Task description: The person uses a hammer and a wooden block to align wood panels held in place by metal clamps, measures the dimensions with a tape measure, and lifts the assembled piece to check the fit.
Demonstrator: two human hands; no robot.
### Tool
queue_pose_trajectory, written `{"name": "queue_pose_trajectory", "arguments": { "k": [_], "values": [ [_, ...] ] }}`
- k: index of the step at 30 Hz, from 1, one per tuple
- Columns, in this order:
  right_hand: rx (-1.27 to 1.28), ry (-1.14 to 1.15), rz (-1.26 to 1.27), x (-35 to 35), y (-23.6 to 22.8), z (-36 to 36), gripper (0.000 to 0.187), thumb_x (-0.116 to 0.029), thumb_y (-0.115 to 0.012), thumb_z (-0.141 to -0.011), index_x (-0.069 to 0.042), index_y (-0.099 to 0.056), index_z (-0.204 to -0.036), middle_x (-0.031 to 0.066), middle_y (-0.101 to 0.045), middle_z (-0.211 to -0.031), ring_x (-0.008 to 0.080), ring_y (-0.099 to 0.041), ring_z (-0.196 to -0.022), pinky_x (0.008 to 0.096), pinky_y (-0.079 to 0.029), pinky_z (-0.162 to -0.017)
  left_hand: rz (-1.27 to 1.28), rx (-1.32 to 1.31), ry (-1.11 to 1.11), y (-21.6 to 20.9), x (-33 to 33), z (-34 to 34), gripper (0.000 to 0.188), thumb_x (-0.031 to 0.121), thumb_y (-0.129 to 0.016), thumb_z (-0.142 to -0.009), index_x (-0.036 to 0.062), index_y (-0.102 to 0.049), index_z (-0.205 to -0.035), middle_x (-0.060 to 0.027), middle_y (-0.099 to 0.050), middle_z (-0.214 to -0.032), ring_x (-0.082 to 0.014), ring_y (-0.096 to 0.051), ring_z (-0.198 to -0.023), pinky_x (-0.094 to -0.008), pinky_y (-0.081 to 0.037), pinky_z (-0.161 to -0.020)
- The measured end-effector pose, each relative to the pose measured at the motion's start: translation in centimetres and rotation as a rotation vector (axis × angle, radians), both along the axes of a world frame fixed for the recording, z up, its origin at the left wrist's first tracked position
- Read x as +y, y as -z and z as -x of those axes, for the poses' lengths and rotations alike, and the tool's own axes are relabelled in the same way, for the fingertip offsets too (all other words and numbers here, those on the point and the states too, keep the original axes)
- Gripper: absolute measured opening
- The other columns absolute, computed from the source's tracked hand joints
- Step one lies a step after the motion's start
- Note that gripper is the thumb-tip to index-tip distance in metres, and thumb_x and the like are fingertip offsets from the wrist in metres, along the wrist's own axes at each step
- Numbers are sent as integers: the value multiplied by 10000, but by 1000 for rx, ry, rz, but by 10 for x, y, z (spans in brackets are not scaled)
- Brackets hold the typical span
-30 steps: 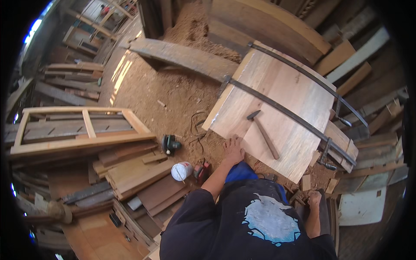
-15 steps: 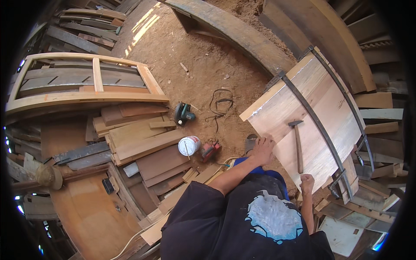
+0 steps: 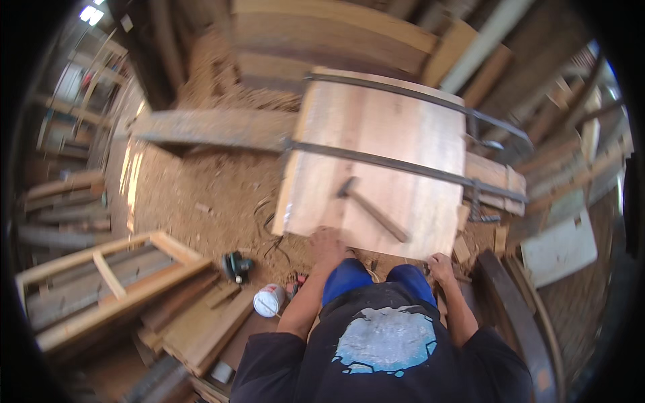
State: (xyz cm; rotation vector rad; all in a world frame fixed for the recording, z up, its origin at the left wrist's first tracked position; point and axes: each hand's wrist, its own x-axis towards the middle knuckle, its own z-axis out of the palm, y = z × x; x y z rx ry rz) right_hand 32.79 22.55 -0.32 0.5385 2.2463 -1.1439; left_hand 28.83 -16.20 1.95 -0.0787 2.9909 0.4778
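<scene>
A wide wooden panel (image 3: 390, 121) of joined boards lies in front of me, with two dark metal bar clamps (image 3: 396, 167) running across it. On its near half rests a hammer (image 3: 376, 213) with a wooden handle, touched by neither hand. My left hand (image 3: 328, 243) lies at the near left edge of the panel, fingers stretched out onto the wood and somewhat blurred. At the near right corner, my right hand (image 3: 440, 265) is closed around the panel's edge; its fingertips are partly hidden.
A thick beam (image 3: 222, 127) extends leftward from the panel. At left are a wooden frame (image 3: 121, 282), a green power tool (image 3: 237, 266), a white bucket (image 3: 269, 300) and stacked boards (image 3: 195, 329). A dark plank (image 3: 514, 316) stands near my right arm. Sawdust covers the ground.
My view has swung to the right, so the panel now appears squarely ahead. Both hands remain at its near edge, the right one now against the corner. The hammer still lies on the panel.
</scene>
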Motion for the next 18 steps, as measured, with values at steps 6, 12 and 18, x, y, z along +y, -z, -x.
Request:
{"name": "queue_pose_trajectory", "arguments": {
  "k": [6,12,18],
  "values": [
    [-508,31,-165,59,-1,-97,532,-432,-590,-861,-99,-537,-1274,213,-543,-1272,366,-501,-1207,445,-386,-1014,394,-145,-165,34,63,5,494,367,-527,-839,-37,-480,-1119,-261,-397,-1254,-417,-385,-1141,-524,-326,-950],
    [-782,183,-24,57,69,-189,784,-519,-552,-866,-174,-215,-1484,289,-113,-1509,457,-178,-1382,561,-191,-1097,510,-147,-682,72,90,11,676,563,-353,-891,-49,-357,-1178,-273,-369,-1249,-438,-397,-1119,-545,-385,-889],
    [-734,301,78,100,168,-221,716,-469,-567,-867,-118,-321,-1441,203,-305,-1470,417,-272,-1357,522,-221,-1095,673,-6,-649,103,69,6,686,623,-304,-884,-29,-388,-1080,-249,-437,-1135,-435,-436,-1101,-567,-378,-900]
  ]
}}
